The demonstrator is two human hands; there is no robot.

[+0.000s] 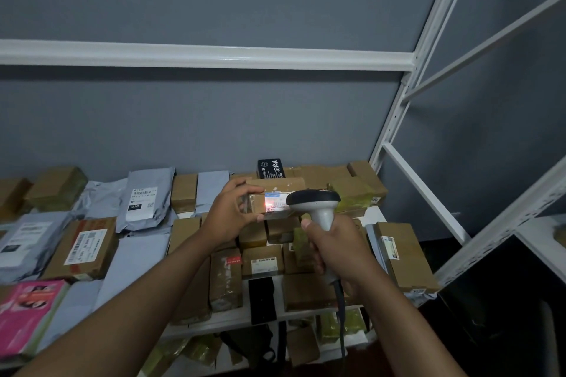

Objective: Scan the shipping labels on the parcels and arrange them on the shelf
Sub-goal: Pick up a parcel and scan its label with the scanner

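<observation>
1. Left hand (231,213) — fingers curled over the top edge of a small box (269,199), thumb under its lower edge, pinching it by one end. I read that grip as chosen to keep the label (277,202) side bare and turned toward me.
2. Right hand (337,249) — fingers wrapped tight round the scanner (315,202) handle, thumb up its side. I cannot tell whether a finger is on the trigger.
3. Scanner head sits just beside the label, touching or nearly so; a red glow lies on the label, so I judge the read is in progress.
4. Box is held in the air above the shelf (232,320), not resting on it.
5. Below, the shelf is crowded with brown boxes and grey mailers (144,202), most labels up — I take that as the pattern to follow.
6. Cord (341,315) hangs from the handle across the front edge; it could snag.
</observation>
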